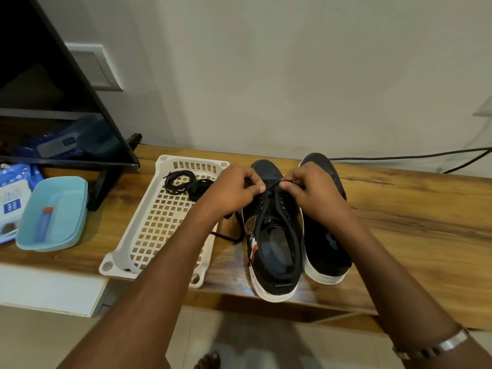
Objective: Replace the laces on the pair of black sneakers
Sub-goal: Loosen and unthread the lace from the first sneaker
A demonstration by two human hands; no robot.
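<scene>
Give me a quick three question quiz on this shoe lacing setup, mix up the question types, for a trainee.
1. True or false: the spare black laces lie in the white basket.
2. Which sneaker are both hands working on? A) the left sneaker B) the right sneaker C) neither
3. Fill in: the teal container left of the basket holds a blue tube with an ______ cap.

Key:
1. True.
2. A. The left hand and right hand each pinch a lace near its toe end.
3. Orange.
</scene>
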